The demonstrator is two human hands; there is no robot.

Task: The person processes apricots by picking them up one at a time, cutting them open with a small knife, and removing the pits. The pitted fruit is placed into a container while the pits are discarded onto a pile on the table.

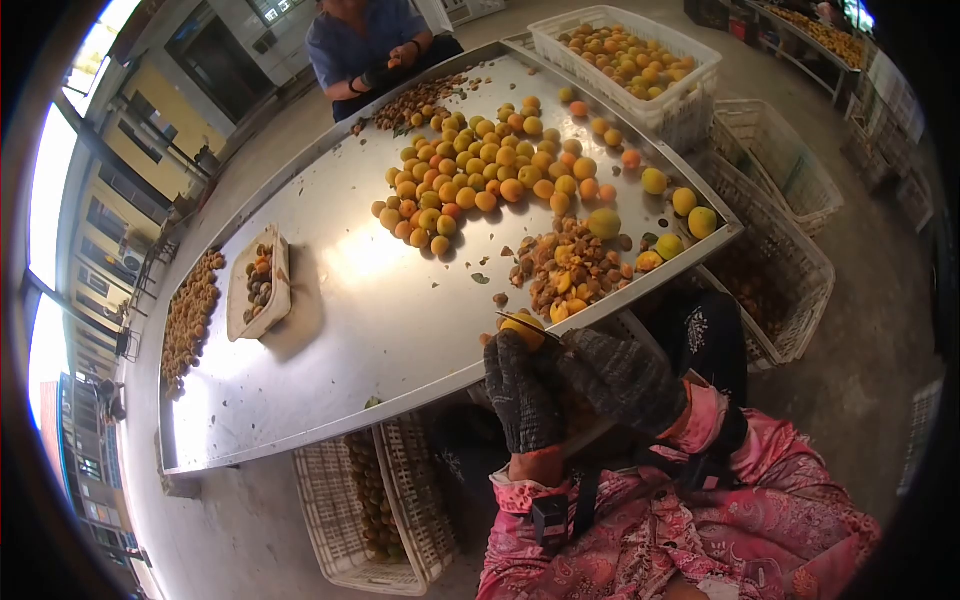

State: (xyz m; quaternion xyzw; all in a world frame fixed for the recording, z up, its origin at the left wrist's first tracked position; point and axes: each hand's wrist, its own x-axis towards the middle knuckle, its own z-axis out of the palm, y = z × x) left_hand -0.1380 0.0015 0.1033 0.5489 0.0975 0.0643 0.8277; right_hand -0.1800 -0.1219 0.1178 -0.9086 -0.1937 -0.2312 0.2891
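Observation:
My left hand [524, 396], in a dark grey knitted glove, is closed round a yellow-orange apricot [521, 332] just off the table's near edge. In the same kind of glove, my right hand [632, 384] grips a small knife [512, 317], whose thin blade lies across the top of the fruit. Most of the knife's handle is hidden by the fingers. Just beyond the hands is a heap of split apricot pieces and pits [568, 268]. Farther back, whole apricots [480, 165] are spread in a large pile on the metal table [350, 340].
A white crate of apricots [540, 40] stands at the table's far right. A small white tray [284, 300] and brown pits [190, 320] lie leftward. Crates [395, 480] sit below the table, others [815, 290] to the right. Across the table, a person [350, 45] handles fruit.

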